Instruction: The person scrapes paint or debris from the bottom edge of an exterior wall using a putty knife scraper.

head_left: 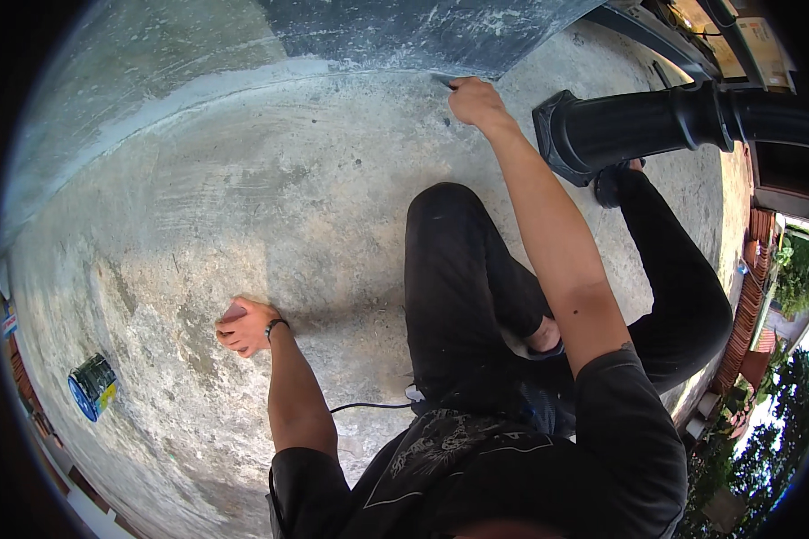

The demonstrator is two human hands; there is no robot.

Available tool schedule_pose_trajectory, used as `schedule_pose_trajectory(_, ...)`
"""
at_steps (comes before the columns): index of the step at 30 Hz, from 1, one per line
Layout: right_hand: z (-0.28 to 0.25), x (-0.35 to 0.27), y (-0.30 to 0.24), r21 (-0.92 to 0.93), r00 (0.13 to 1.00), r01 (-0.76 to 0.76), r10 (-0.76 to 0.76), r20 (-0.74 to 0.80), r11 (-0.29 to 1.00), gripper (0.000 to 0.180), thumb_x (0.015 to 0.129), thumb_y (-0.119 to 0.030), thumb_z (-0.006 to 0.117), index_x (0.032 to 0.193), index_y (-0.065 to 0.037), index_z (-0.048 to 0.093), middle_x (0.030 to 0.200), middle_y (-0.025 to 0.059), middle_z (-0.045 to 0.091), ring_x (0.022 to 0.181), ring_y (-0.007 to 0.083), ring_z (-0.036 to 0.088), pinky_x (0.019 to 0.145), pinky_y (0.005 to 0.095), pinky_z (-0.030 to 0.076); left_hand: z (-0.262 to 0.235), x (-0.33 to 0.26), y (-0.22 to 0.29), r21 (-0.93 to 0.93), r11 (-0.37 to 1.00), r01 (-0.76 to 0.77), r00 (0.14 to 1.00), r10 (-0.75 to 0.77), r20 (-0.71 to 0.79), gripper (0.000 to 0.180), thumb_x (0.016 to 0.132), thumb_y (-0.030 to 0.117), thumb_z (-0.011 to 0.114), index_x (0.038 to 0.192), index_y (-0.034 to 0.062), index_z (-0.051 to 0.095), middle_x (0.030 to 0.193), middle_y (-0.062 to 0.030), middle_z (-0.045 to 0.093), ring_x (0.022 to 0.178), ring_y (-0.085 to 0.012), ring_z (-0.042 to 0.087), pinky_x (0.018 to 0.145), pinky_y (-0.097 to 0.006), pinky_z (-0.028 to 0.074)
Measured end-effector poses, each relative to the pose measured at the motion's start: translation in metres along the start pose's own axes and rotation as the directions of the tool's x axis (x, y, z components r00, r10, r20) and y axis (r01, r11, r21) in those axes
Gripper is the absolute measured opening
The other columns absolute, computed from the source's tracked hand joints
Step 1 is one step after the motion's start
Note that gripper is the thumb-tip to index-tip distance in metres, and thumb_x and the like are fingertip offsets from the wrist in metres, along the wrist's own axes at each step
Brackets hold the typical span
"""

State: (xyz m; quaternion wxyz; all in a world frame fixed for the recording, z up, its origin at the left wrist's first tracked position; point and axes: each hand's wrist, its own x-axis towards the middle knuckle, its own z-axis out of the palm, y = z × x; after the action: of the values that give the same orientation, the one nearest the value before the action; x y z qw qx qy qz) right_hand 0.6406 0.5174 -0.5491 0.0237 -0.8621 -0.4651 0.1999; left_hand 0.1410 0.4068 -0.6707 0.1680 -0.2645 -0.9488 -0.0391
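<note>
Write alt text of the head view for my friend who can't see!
A person's right hand holds a small dark thing near the foot of a gray wall; their left hand grips a pinkish object on or just above the concrete floor. A black column is at right, a blue-and-yellow can at left.

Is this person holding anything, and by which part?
The right hand seems to grip a thin dark tool, its held end hidden. The left hand seems to hold a flat pinkish piece by its edges, too small to identify.
</note>
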Motion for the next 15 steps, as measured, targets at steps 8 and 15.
schedule_pose_trajectory(8,-0.013,-0.013,0.022,0.346,0.997,-0.069,0.080,-0.018,0.936,0.039,0.084,-0.018,0.050,0.119,-0.012,0.066,0.125,0.0192,0.060,0.115,0.0358,0.058,0.100,0.0377,0.044,-0.006,0.002,0.002,-0.001,1.000,-0.028,0.998,0.028,0.050,0.070,0.089,0.061,0.042,0.139,0.0123,0.037,0.139,-0.0085,0.039,0.131,-0.0248,0.036,0.100,-0.053,0.031)
schedule_pose_trajectory(15,-0.014,-0.010,0.010,0.202,0.996,-0.080,0.086,-0.022,0.976,0.042,0.084,-0.019,0.050,0.122,-0.010,0.064,0.124,0.0201,0.060,0.116,0.0354,0.057,0.101,0.0370,0.044,-0.005,0.000,0.000,-0.014,1.000,-0.027,0.999,0.027,0.018,0.069,0.088,0.060,0.044,0.138,0.0126,0.037,0.139,-0.0082,0.040,0.129,-0.0250,0.039,0.100,-0.052,0.031)
